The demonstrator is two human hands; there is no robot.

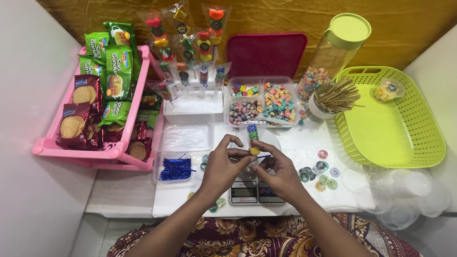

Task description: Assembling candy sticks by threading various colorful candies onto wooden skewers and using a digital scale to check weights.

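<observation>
Over a small digital scale (251, 192), my left hand (222, 166) and my right hand (280, 172) together hold a candy skewer in a clear wrapper (253, 137). It points away from me, with green, blue and yellow sweets inside. A thin blue twist tie (261, 156) runs between my fingers at the wrapper's near end. My left thumb and forefinger pinch the wrapper's neck; my right fingers grip the tie beside it.
A tray of blue twist ties (174, 168) lies left of my hands. A divided candy box (263, 102), a cup of wooden skewers (328, 101), a green-lidded jar (334, 51), a green basket (392, 119), round stickers (320, 174), finished skewers (186, 47) and a pink biscuit basket (102, 102) surround.
</observation>
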